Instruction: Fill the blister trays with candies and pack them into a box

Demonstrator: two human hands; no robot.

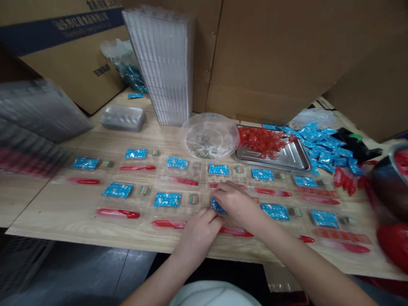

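Note:
My right hand [235,203] is bent over a clear plastic tray in the front row, its fingers closed beside a blue printed packet [217,207]. Close to it is my left hand [204,227], fingers curled in at the same tray; what either hand pinches is hidden. Under them a red knife-shaped piece [236,231] lies in the tray's front slot. Similar trays fill two rows, each with a blue packet [167,199], a small striped block [193,199] and a red knife-shaped piece [117,213]. The rightmost trays also hold red jelly-like strips [342,236].
Behind the rows stand a round clear tub [210,127] of striped blocks and a metal tray [299,159] with red pieces [263,140]. Blue packets [328,146] are heaped at right, near a metal bowl [389,182]. A tall tray stack [167,68] and cardboard boxes [270,59] rise behind.

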